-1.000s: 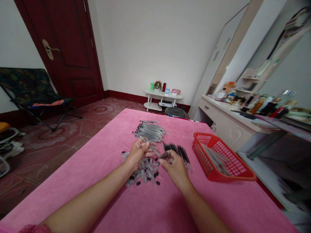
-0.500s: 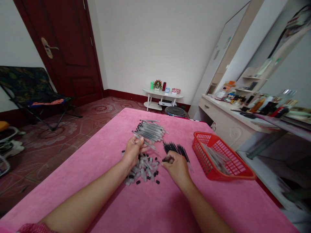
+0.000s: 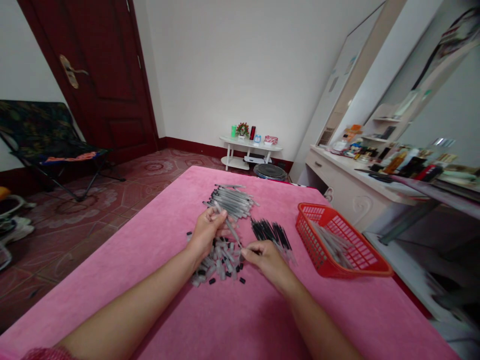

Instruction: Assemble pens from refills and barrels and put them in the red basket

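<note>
My left hand (image 3: 206, 231) is closed on a clear pen barrel (image 3: 231, 229), which slants down to the right. At the barrel's lower end my right hand (image 3: 264, 257) is pinched; what its fingertips hold is too small to make out. Beneath the hands lies a loose heap of clear pen caps (image 3: 221, 262) mixed with small black plugs (image 3: 242, 280). Beyond my left hand rests a stack of grey pen barrels (image 3: 232, 200). Black-ended pen refills (image 3: 270, 231) lie in a row just past my right hand.
A red plastic basket (image 3: 347, 272) with several clear, slender pieces (image 3: 332, 242) inside stands to the right on the pink-covered table (image 3: 180, 310). A dresser (image 3: 345, 185) crowded with bottles is farther right. At left are a folding chair (image 3: 45, 130) and a door (image 3: 93, 75).
The pen barrel in my left hand has turned to point more steeply downward. My right hand has moved left, away from the refills, to the barrel's lower end.
</note>
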Tool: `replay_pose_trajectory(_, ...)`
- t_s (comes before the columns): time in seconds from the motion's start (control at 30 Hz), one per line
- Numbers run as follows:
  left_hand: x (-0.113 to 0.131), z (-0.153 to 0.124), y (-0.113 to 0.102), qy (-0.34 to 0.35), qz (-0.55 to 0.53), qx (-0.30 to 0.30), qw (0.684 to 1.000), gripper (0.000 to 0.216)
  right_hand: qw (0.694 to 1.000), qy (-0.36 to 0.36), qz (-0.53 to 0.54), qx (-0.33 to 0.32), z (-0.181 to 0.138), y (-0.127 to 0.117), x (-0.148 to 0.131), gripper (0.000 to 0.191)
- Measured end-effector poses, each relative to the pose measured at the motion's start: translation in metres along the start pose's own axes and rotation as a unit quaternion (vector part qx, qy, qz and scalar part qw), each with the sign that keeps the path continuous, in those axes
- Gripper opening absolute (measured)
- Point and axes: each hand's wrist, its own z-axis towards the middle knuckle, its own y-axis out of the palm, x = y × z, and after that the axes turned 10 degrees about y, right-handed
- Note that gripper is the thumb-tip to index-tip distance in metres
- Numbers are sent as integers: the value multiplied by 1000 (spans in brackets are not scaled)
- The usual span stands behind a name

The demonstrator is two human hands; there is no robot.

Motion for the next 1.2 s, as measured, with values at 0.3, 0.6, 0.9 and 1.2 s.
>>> replay_pose_trajectory(0.3, 13, 32, -35, 28, -69, 178, 981, 14, 963, 25, -266, 38, -7, -72, -3, 24)
replay_pose_trajectory(0.6, 4, 0, 3, -11, -37, -17, 999, 31, 928, 5, -319, 194, -7, -59, -12, 31)
replay_pose_trajectory(0.9, 3, -19, 21, 41, 72, -151, 985, 28, 957, -46, -245, 145, -14, -23, -28, 25)
replay_pose_trajectory(1.2, -10, 25, -36, 258, 448, -184, 836, 35, 809, 129, -423, 387, -40, -151, -36, 38)
